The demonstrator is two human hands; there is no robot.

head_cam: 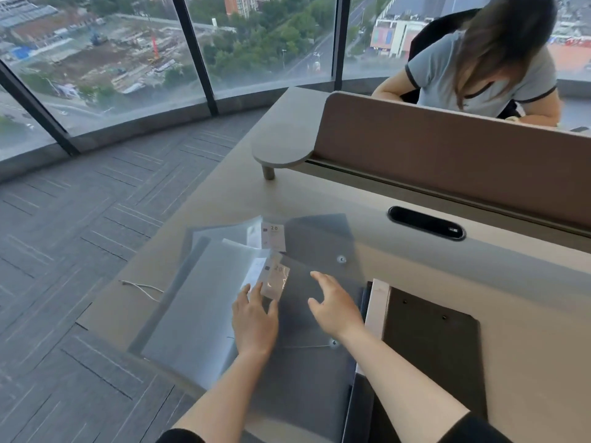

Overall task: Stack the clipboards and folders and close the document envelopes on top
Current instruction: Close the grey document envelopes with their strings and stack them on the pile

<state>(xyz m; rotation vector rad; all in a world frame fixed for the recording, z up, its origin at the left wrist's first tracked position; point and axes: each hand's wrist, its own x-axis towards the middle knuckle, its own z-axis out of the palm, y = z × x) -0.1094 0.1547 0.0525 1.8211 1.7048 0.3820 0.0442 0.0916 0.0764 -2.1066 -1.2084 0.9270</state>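
Two translucent grey document envelopes lie overlapping on the desk. The far envelope (319, 241) has a round button clasp (341, 259) and a white label reading 20. The near envelope (303, 372) also carries a label (275, 279) and a clasp (334, 343), with its pale flap (198, 314) spread open to the left. My left hand (254, 321) lies flat on the near envelope, fingertips touching its label. Over the same envelope my right hand (335, 306) hovers with fingers spread, holding nothing. A dark clipboard (438, 343) lies to the right, on top of other folders.
A loose white string (144, 288) lies on the desk near its left edge. A brown divider panel (447, 161) rises behind, with a person seated beyond it. A black cable slot (425, 222) sits in the desk. The desk's left edge drops to grey carpet.
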